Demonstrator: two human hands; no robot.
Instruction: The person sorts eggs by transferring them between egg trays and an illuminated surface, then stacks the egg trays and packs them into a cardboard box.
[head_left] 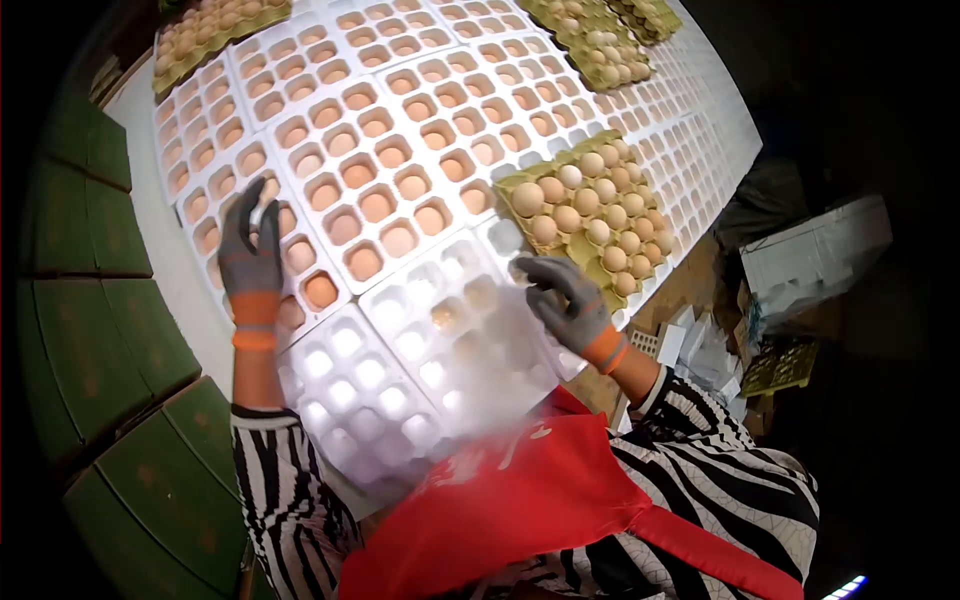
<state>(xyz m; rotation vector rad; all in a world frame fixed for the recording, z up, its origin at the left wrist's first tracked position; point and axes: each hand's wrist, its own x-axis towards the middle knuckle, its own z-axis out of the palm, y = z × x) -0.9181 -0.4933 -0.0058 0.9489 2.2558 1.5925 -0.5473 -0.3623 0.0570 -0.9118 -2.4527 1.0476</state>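
Observation:
My left hand (252, 245), in a grey glove with an orange cuff, is over the left foam tray; its fingers are apart around a light egg (269, 190) near the fingertips. A darker orange-brown egg (320, 290) sits in a compartment to its right. My right hand (567, 300), gloved alike, has curled fingers beside the near edge of a yellow-green egg carton (512, 184) filled with several eggs. Whether it holds anything is hidden. Between my hands lies a white foam tray (385, 312), its near part blurred.
More white foam trays with eggs (357, 176) cover the table. Further egg cartons stand at the far left (215, 28) and far right (600, 58). Green boxes (95, 310) line the left side. A white foam box (815, 250) lies at the right.

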